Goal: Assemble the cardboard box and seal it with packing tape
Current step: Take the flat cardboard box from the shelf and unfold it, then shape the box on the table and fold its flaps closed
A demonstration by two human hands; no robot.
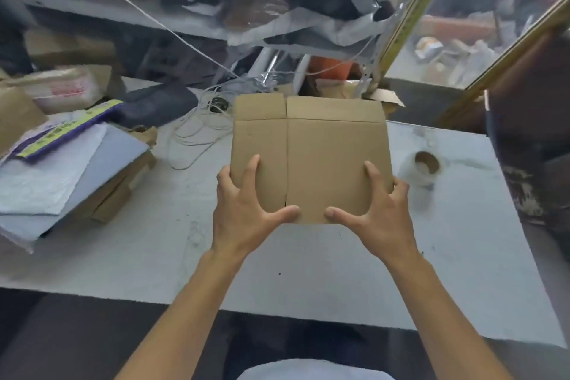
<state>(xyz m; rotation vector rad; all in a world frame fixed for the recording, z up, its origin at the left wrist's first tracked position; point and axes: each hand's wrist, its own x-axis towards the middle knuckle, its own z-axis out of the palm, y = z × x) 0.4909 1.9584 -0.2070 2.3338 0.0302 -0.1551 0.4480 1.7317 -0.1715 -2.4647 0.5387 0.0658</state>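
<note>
Forearms: two, bare, reaching in from the bottom edge over the near side of the white table (308,271).
Left hand (243,213): fingers spread and curled around the near left corner of the cardboard box (320,160), thumb lying along its near edge.
Right hand (379,210): mirrors it at the near right corner, thumb on the near edge, fingers wrapped over the side.
Cardboard box: one, flattened, held between both hands above the table's middle; two panels and two far flaps face the camera, split by one lengthwise crease. Its underside is hidden.
Tape roll (425,168): one, lying flat on the table just right of the box, apart from it.
Paper and card stack (71,170): one heap at the left, partly cut off by the frame edge.
String (197,129): loose coils beyond the box.
Background: blurred plastic sheeting and bundles, hard to make out.
</note>
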